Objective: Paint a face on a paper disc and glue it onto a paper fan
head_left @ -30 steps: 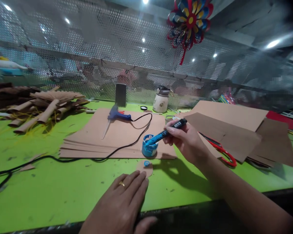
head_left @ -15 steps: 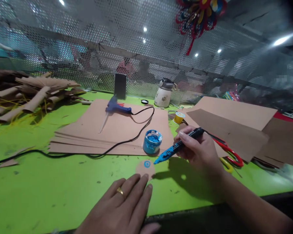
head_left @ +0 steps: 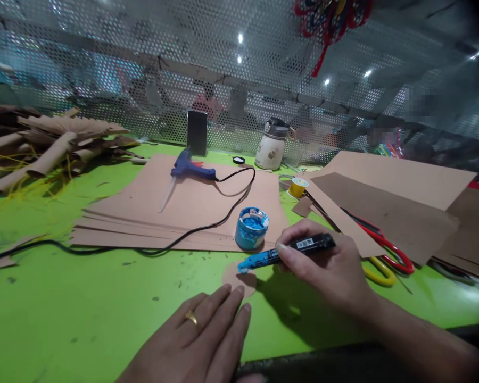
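My right hand (head_left: 323, 266) is closed round a black marker pen (head_left: 303, 246) whose front end is smeared with blue paint. Its tip meets, or nearly meets, a small round disc of brown paper (head_left: 247, 287), covering most of the blue mark there. My left hand (head_left: 199, 335), with a gold ring on one finger, lies flat with fingers stretched out, the fingertips on the disc's near edge. Just behind the disc stands an uncapped jar of blue paint (head_left: 250, 231), on the front edge of the stacked brown paper sheets (head_left: 135, 213).
A blue glue gun (head_left: 193, 171) lies on the sheets, its black cord (head_left: 191, 234) trailing left. Scissors with red handles (head_left: 395, 255), yellow handles (head_left: 379, 271) and a yellow thread spool (head_left: 298, 186) are at right. A bottle (head_left: 271, 149) and phone (head_left: 197, 133) stand behind; rolled paper pieces (head_left: 56, 149) lie left.
My right hand has brought the marker's tip left onto or just over the blue mark, and the pen lies flatter. My left hand stays on the disc. The view has shifted slightly.
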